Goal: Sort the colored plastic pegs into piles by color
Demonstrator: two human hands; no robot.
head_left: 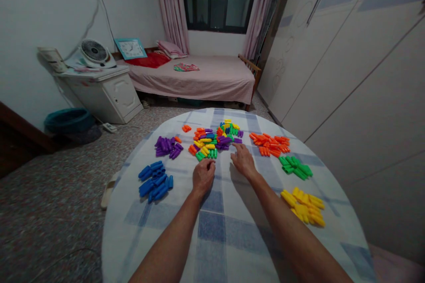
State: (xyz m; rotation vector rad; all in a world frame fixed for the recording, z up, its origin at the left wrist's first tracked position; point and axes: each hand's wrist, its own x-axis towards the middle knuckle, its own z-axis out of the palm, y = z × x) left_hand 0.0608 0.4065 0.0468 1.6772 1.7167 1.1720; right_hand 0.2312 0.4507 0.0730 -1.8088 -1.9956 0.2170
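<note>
Six heaps of plastic pegs on the checked tabletop (229, 230), and straight ahead of both hands, the mixed heap (215, 139): every colour jumbled, spread sideways across the cloth, pegs pointing every which way. Right hand (244, 161) closest, angled in from the heap's right side, fingers loosely open, index fingertip (234, 144) out front. That fingertip right at the purple pegs (225, 140) on the near side, touching or all but touching, too close to call. No pinch visible there, nothing held by the look of it. Left hand (203, 176) a little farther back, just short of the heap's near edge, knuckles up, fingers curled under. Palm hidden by the back of the hand, so no telling whether anything sits in that grip. Around the heap, sorted groups: purple pegs (168, 147) and blue pegs (154, 180) out to the left, orange pegs (269, 144), green pegs (295, 167) and yellow pegs (303, 206) out to the right, all well clear of both hands. Two stray orange pegs (186, 128) beyond the heap's far left corner. Past the tabletop's far rim, a pink-sheeted bed (195, 82).
</note>
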